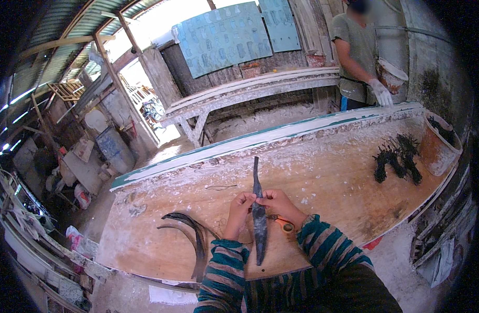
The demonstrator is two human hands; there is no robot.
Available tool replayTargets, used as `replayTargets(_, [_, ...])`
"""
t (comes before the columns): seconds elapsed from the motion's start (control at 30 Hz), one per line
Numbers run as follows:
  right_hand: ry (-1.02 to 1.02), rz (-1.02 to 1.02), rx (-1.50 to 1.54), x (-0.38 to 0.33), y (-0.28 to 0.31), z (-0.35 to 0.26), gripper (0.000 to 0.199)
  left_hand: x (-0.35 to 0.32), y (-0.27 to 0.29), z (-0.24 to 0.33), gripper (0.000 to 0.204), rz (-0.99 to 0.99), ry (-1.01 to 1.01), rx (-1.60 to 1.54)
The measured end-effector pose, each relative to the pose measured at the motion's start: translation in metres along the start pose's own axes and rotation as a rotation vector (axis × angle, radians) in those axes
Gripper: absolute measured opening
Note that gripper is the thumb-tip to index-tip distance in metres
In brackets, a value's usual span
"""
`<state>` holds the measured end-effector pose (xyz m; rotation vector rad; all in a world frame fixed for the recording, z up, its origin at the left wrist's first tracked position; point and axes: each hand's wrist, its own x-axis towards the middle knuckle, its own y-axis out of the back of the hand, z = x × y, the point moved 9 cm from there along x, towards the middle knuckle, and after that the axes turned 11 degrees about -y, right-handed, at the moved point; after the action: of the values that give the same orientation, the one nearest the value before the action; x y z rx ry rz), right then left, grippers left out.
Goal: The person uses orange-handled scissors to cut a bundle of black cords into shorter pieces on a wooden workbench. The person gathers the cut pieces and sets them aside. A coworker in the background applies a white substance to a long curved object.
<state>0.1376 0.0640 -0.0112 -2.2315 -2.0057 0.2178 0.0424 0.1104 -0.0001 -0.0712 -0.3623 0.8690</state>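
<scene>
My left hand (240, 207) and my right hand (282, 203) meet over the wooden tabletop, fingertips pinched close together. Between them is a long dark tapered piece (260, 229), narrow at the far end and wider toward me; its material is hard to make out. Both hands are closed on its middle. Scissors with orange handles (286, 226) lie beside my right wrist, partly hidden by it. To the left of my left forearm rest several dark curved strips (199, 237). A thin dark loop of cord (221, 187) lies beyond my left hand.
Black knotted bundles (398, 159) and a dirty bucket (442, 143) with dark material occupy the table's right end. A white-smeared board (260, 138) runs along the far edge. Behind it stand a co-worker (356, 57) with a whitened gloved hand and a long bench (260, 94).
</scene>
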Motion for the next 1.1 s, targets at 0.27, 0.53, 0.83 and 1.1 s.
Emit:
replayTargets(0.27, [-0.051, 0.019, 0.119, -0.007, -0.001, -0.008, 0.017, 0.001, 0.005, -0.002, 0.012, 0.045, -0.021, -0.031])
replayTargets(0.53, [-0.017, 0.053, 0.132, -0.008, 0.005, -0.013, 0.016, 0.004, 0.008, -0.005, 0.005, 0.028, -0.027, -0.059])
replayTargets(0.83, [0.042, 0.127, 0.084, -0.01, 0.012, -0.024, 0.012, -0.001, -0.004, -0.007, 0.008, -0.103, 0.038, 0.061])
replayTargets(1.1, [0.033, 0.044, 0.025, 0.004, 0.008, -0.003, 0.013, 0.002, 0.001, -0.006, 0.014, 0.022, 0.034, 0.042])
